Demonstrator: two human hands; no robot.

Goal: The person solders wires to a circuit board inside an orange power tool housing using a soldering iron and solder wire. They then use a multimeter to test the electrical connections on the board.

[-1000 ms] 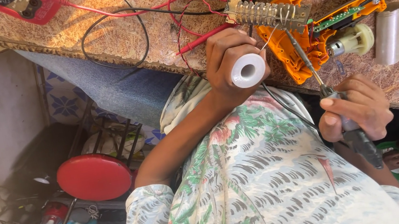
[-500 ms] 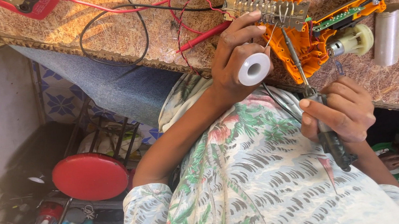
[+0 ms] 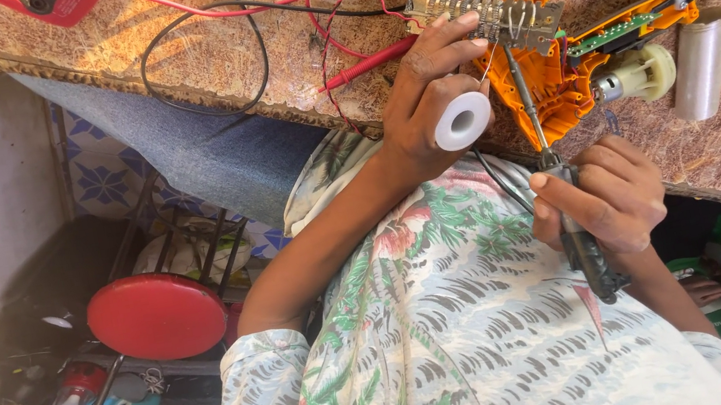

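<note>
Head view: opened orange drill shell (image 3: 558, 89), motor (image 3: 639, 72) exposed.

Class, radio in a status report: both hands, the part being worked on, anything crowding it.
Left hand grips solder spool. Right hand holds soldering iron, tip at metal strip on orange tool shell. Red wires crowd close.

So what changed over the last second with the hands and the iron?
The right hand brought the soldering iron up, so its tip now meets the terminal strip. The left hand, holding the white solder spool, moved up onto that strip. The orange tool housing stayed put.
</note>
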